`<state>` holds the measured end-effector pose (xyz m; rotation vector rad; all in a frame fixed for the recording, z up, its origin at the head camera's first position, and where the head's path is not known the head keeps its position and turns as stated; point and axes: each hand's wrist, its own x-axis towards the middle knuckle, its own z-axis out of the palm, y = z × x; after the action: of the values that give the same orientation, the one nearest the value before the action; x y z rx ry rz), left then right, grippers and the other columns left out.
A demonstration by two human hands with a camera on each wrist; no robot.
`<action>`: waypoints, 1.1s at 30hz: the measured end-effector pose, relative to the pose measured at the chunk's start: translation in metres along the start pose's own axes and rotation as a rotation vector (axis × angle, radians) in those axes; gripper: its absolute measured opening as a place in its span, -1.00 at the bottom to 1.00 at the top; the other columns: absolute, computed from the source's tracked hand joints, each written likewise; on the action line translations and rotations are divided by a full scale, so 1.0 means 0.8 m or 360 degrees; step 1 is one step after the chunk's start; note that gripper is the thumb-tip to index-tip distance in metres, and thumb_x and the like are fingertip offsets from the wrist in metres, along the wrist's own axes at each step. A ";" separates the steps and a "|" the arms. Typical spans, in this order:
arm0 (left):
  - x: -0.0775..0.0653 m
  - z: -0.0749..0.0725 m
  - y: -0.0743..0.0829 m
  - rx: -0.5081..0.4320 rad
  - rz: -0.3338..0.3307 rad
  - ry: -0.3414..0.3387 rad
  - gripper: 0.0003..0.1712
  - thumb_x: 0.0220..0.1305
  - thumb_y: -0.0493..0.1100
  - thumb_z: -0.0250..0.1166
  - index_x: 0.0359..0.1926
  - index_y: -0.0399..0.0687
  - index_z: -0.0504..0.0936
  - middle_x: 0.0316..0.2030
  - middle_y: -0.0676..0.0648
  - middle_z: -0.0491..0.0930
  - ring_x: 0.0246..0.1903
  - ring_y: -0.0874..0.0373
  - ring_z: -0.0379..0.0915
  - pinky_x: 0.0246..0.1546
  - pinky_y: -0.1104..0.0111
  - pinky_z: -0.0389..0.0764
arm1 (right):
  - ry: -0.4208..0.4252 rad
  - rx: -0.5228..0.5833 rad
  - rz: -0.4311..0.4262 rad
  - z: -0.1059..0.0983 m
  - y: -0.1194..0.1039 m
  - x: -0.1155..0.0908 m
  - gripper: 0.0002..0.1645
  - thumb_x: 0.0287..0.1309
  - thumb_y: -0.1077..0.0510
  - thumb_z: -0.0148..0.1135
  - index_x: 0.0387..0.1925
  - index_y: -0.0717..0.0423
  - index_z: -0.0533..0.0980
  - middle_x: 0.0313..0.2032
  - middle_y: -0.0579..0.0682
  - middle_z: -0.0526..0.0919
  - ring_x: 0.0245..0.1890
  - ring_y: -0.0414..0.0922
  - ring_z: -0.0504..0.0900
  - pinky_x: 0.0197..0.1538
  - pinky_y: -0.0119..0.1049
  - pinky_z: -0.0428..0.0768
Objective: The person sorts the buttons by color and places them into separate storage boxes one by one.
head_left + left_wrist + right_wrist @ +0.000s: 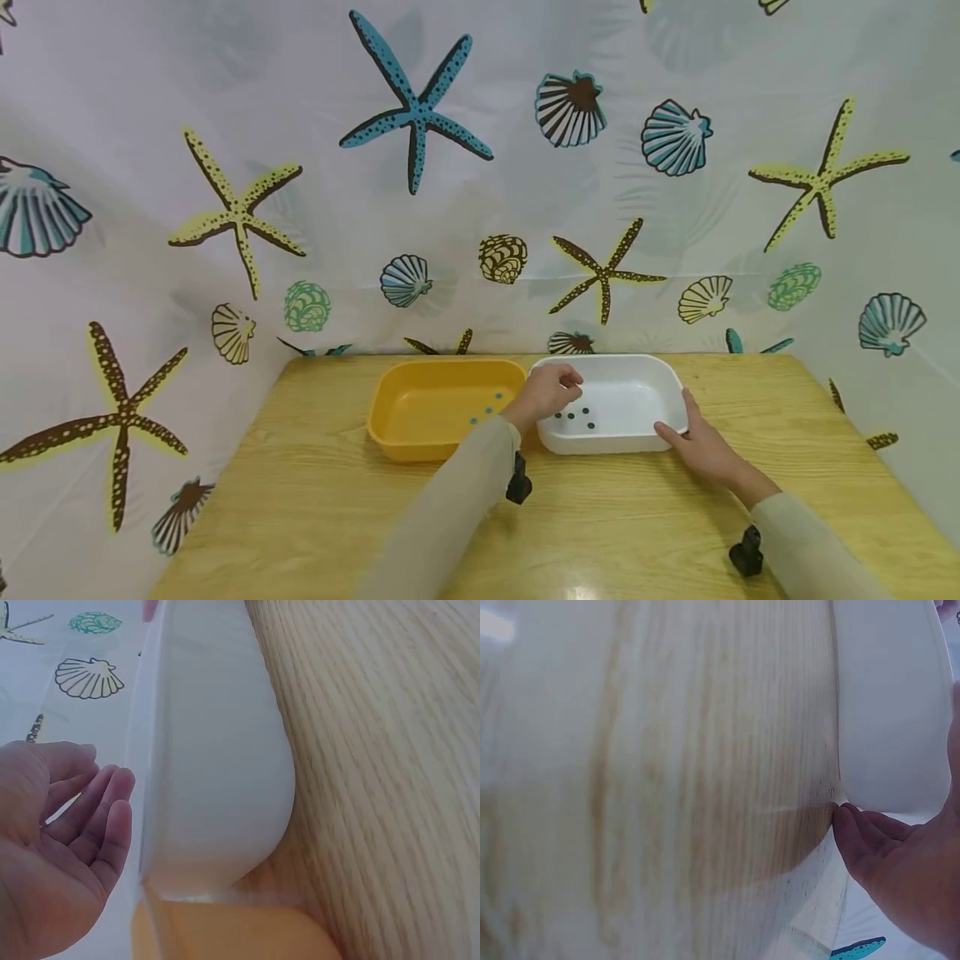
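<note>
My left hand [546, 392] is over the left end of a white plastic tray [637, 446]. Its fingers are loosely bent, with nothing visible between them in the left wrist view. Below it on the tray floor lie several small dark round pieces [591, 426]. My right hand [705, 446] holds the tray's front right corner, thumb at the rim and fingers along the outer side. In the right wrist view its fingertips [844, 817] are low by the tray's bottom edge. A yellow-orange tray [397, 451] stands to the left, with three small blue round pieces [488, 409] in it.
Both trays stand side by side at the back of a wooden table [600, 517]. Behind and beside the table hangs a white cloth [465, 317] printed with starfish and shells. A black wrist device [518, 479] is strapped at each sleeve.
</note>
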<state>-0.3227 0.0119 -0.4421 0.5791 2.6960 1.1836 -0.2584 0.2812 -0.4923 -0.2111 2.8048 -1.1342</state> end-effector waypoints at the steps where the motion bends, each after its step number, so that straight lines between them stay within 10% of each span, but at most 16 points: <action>1: -0.003 -0.003 0.000 -0.0007 -0.0004 -0.0006 -0.76 0.29 -0.20 0.21 -0.08 -0.21 0.63 -0.23 -0.02 0.59 -0.28 0.16 0.49 -0.26 0.40 0.52 | -0.0001 0.0007 -0.0002 0.000 0.001 0.001 0.13 0.36 -0.22 -0.07 0.38 0.39 -0.49 0.37 0.48 -0.27 0.33 0.39 -0.07 0.27 0.22 0.02; 10: -0.044 -0.043 -0.012 -0.0046 0.0071 -0.0075 -0.73 0.28 -0.17 0.21 -0.06 -0.23 0.60 -0.20 -0.05 0.59 -0.18 0.09 0.50 -0.16 0.34 0.53 | 0.0004 -0.0002 -0.0003 -0.002 0.004 0.005 0.14 0.35 -0.24 -0.06 0.39 0.35 -0.51 0.38 0.46 -0.30 0.34 0.39 -0.12 0.28 0.22 -0.01; 23: -0.113 -0.083 -0.058 0.0400 0.0075 0.0014 -0.32 0.28 0.03 0.21 0.28 -0.29 0.33 0.21 -0.24 0.36 0.19 -0.11 0.29 0.19 0.09 0.30 | 0.0145 0.0056 -0.0053 0.000 0.008 -0.002 0.25 0.27 -0.17 0.11 0.36 0.35 -0.56 0.36 0.52 -0.33 0.33 0.41 -0.13 0.24 0.26 0.04; 33: -0.164 -0.088 -0.091 0.0709 0.0021 -0.0012 -0.09 0.27 0.20 0.17 0.38 -0.35 0.14 0.35 -0.32 0.12 0.33 -0.19 0.02 0.27 0.01 0.12 | 0.0252 -0.0297 -0.0091 0.002 -0.012 -0.030 0.30 0.11 -0.31 0.21 0.39 0.49 -0.25 0.32 0.56 -0.19 0.25 0.53 -0.06 0.11 0.40 0.14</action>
<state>-0.2433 -0.1337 -0.4509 0.6504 2.9635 0.5730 -0.2333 0.2774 -0.4859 -0.2281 3.0654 -0.9378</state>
